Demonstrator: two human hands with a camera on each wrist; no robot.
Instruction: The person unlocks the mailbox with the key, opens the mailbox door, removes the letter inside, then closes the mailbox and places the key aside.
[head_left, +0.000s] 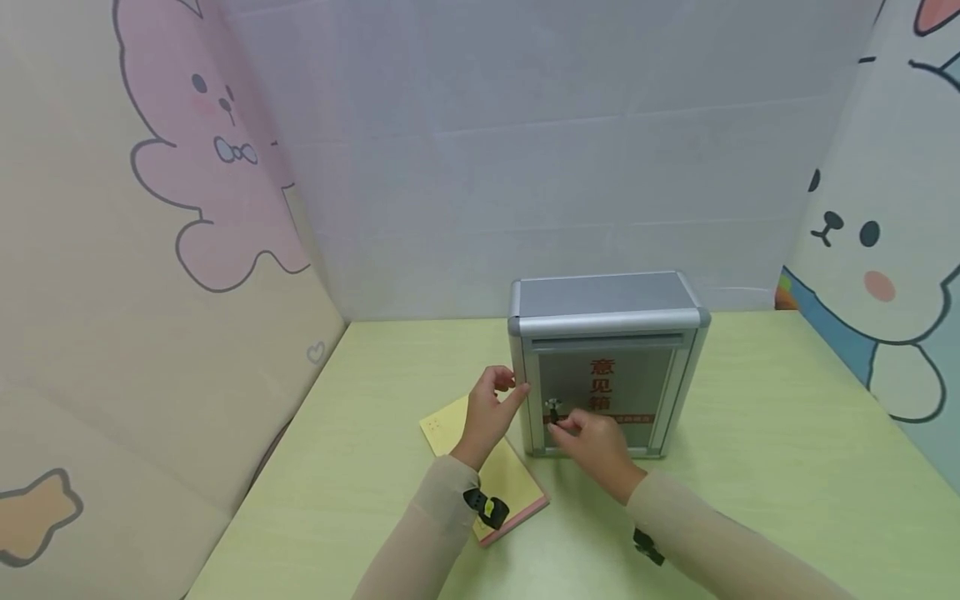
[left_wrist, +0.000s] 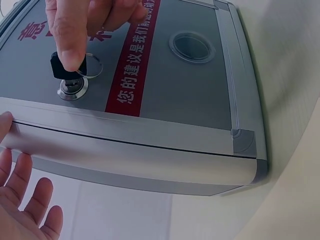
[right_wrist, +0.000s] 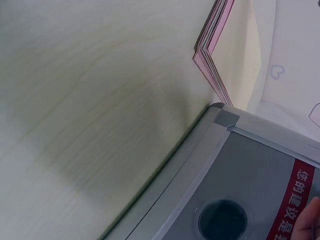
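A grey metal suggestion box (head_left: 606, 293) with red lettering and a slot near its top stands on the table. Its round lock (left_wrist: 73, 90) is near the left edge of the front panel. My right hand (head_left: 596, 442) pinches the black head of a key (left_wrist: 59, 69), which sits in the lock. A thin key ring (left_wrist: 101, 66) hangs from it. My left hand (head_left: 491, 415) touches the box's left edge, thumb toward the front frame and index finger by the side, other fingers loose. The right wrist view catches only a bit of the right hand (right_wrist: 306, 222).
Left of the box lies a stack of yellow pads (head_left: 521, 479) with pink edges, partly under my left forearm. A round recess (left_wrist: 192, 47) shows low on the front panel. Cartoon-printed cloth walls (head_left: 487, 167) enclose the pale table (head_left: 780, 467).
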